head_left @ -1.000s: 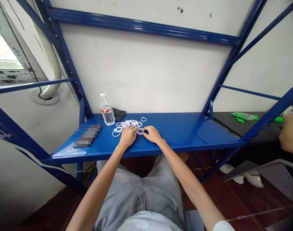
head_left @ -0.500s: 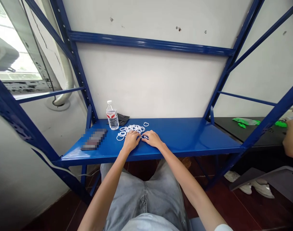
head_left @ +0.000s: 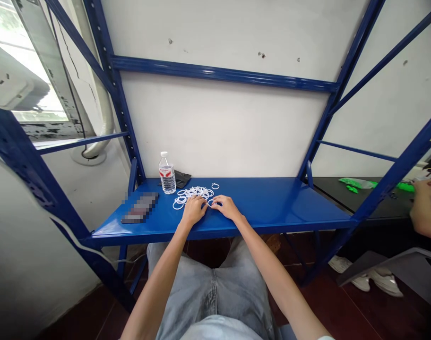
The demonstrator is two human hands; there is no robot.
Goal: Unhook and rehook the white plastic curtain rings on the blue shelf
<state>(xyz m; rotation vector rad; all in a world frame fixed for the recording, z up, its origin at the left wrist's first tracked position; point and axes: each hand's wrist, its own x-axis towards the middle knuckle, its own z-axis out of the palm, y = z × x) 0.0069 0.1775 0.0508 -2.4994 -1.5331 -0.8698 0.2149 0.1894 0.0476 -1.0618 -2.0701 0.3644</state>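
My left hand (head_left: pixel 194 211) and my right hand (head_left: pixel 225 208) rest side by side on a blue steel shelf (head_left: pixel 272 203). A tangled pile of white plastic rings (head_left: pixel 194 192) lies just beyond them, and the left fingers lie on its near edge. One small ring (head_left: pixel 211 202) sits between my hands, close to my right fingertips, but I cannot tell whether either hand grips it. A separate ring (head_left: pixel 215 186) lies beyond the pile.
To the left stand a water bottle (head_left: pixel 167 173) and a black pouch (head_left: pixel 182 179), with a pixelated flat object (head_left: pixel 140 208) nearer me. Blue uprights frame the shelf. At right, a co-worker's hand (head_left: pixel 426 189) works near green items (head_left: pixel 357 184) on a black bench.
My view has tilted, so the shelf sits lower in the frame and a white power strip shows at upper left. My hands remain at the rings, with no clear change in grip.
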